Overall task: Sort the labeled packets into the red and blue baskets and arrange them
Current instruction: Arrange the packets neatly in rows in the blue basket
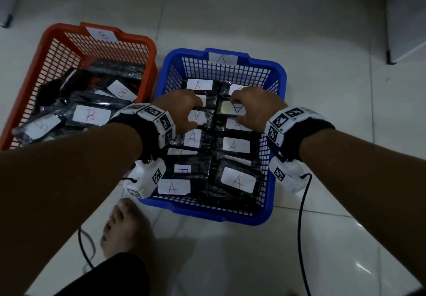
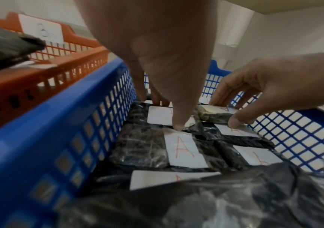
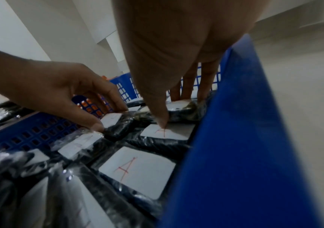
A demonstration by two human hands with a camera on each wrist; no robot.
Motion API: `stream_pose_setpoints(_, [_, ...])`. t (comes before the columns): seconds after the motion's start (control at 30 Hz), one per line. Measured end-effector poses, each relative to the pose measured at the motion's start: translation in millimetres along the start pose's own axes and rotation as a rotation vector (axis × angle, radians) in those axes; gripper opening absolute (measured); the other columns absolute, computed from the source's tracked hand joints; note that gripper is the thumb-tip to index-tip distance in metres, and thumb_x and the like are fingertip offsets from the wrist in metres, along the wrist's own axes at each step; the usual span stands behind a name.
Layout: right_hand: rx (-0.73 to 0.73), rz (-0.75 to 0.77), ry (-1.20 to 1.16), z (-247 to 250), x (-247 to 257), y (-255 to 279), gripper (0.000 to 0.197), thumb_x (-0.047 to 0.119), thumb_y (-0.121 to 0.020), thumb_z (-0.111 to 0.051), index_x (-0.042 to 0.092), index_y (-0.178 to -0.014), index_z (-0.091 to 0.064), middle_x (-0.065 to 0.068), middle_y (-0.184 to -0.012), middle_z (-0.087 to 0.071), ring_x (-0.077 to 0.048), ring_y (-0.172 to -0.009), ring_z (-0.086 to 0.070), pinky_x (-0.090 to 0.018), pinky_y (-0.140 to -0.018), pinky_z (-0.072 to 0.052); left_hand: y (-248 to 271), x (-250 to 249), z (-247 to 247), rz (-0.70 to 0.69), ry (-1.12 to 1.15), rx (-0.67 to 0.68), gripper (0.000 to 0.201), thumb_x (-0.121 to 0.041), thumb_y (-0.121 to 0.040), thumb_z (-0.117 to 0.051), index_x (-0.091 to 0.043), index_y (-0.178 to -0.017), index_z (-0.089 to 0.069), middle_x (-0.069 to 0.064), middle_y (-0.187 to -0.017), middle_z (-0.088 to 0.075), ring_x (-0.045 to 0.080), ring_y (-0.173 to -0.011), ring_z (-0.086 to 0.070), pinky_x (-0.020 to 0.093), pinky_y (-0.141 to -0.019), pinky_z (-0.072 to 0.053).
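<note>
The blue basket (image 1: 280, 72), tagged A, holds black packets with white A labels in two columns. To its left, the red basket (image 1: 46, 49), tagged B, holds a loose heap of B packets (image 1: 91, 114). Both hands are inside the far half of the blue basket. My left hand (image 1: 184, 111) (image 2: 167, 115) pinches a left-column A packet (image 1: 200, 117) (image 2: 160, 115) between thumb and fingers. In the right column, my right hand (image 1: 250, 109) (image 3: 173, 111) pinches another A packet (image 1: 230, 109) (image 3: 184, 111) the same way. Both packets lie low among their neighbours.
The baskets stand side by side on a pale tiled floor (image 1: 322, 238). A bare foot (image 1: 124, 226) is by the blue basket's near left corner. Black cables (image 1: 299, 226) trail from the wrist cameras. White furniture with dark feet (image 1: 389, 58) stands at the far right.
</note>
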State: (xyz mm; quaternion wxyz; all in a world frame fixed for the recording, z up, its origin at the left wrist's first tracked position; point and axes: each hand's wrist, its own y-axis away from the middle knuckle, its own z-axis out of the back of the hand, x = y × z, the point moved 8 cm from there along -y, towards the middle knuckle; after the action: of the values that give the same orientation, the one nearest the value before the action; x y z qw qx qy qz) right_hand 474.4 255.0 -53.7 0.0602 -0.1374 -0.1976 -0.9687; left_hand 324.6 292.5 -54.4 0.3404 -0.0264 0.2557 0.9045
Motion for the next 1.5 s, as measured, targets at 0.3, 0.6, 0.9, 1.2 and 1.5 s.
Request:
stream_pose_setpoints(0.3, [-0.027,-0.030,0.009,0.6,-5.8,-6.2,0.049,0.027,-0.083,-0.073,0.016,-0.125,-0.049,-0.009,-0.121,-0.052,-0.027,-0.112,-0.050,-0.037,-0.089,-0.047,-3.3,3.0,2.2,-0.006,-0.002,0.021,0.053,-0.045,-0.085,-0.066,-0.018,-0.131,-0.058,0.004,-0.129,-0.057,0.023,-0.118,-0.053,0.038,-0.097,-0.047])
stream_pose_setpoints(0.6, [-0.026,-0.018,-0.030,2.3,-8.2,-11.4,0.039,0.025,-0.086,-0.068,0.015,-0.121,-0.054,-0.009,-0.119,-0.053,-0.026,-0.110,-0.051,-0.034,-0.087,-0.046,-9.8,1.9,3.1,-0.021,0.006,0.059,0.057,-0.051,-0.083,-0.066,-0.018,-0.130,-0.060,0.004,-0.127,-0.061,0.023,-0.115,-0.057,0.036,-0.095,-0.049])
stream_pose_setpoints(0.9, [0.115,0.007,-0.197,9.2,34.2,30.6,0.018,0.036,-0.086,-0.066,0.021,-0.096,-0.065,0.000,-0.097,-0.065,-0.020,-0.091,-0.062,-0.033,-0.080,-0.054,33.0,-15.9,12.1,-0.025,0.045,0.084,0.029,-0.050,-0.080,-0.068,-0.022,-0.089,-0.070,-0.002,-0.095,-0.068,0.019,-0.089,-0.063,0.032,-0.079,-0.053])
stream_pose_setpoints(1.2, [0.520,-0.006,0.031,-39.8,53.1,75.2,0.057,0.056,-0.063,-0.083,0.023,-0.099,-0.053,0.000,-0.105,-0.059,-0.018,-0.090,-0.056,-0.028,-0.069,-0.047,72.7,-45.2,-15.6,0.060,0.038,0.289,0.045,-0.061,-0.063,-0.077,-0.024,-0.086,-0.066,-0.008,-0.086,-0.065,0.015,-0.086,-0.062,0.035,-0.079,-0.055])
stream_pose_setpoints(1.5, [0.290,-0.087,-0.258,-5.4,31.4,56.4,0.031,0.036,-0.087,-0.068,0.020,-0.114,-0.063,-0.002,-0.116,-0.059,-0.018,-0.097,-0.055,-0.026,-0.076,-0.042,81.1,-36.4,-25.8,0.136,0.259,0.151,0.038,-0.048,-0.078,-0.073,-0.023,-0.106,-0.064,-0.003,-0.103,-0.065,0.018,-0.098,-0.061,0.032,-0.087,-0.050])
